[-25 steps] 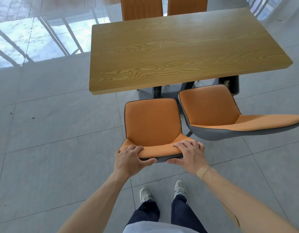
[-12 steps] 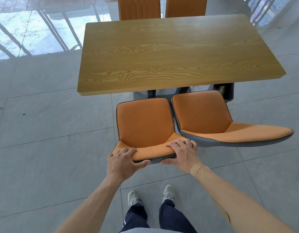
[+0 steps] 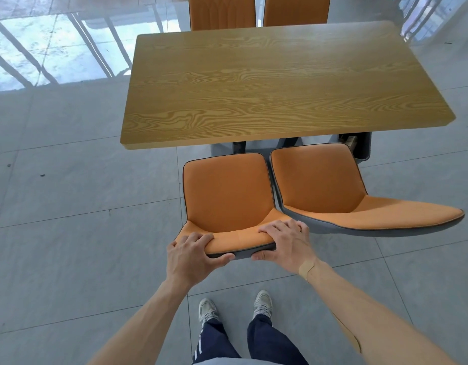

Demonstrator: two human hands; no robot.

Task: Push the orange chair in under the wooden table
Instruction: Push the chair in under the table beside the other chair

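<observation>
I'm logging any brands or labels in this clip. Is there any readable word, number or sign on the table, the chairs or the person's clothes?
None: the wooden table, the orange chair held by both hands, its neighbour, the shoes and the trousers, which have only plain white stripes, carry no readable text.

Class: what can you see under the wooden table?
Under the wooden table, dark legs and a dark bin-like thing poke out at its near edge. The tabletop covers everything else.

Canteen-like dining area, wooden table [image 3: 280, 85], 4 orange chairs, tiled floor [image 3: 69, 233]
</observation>
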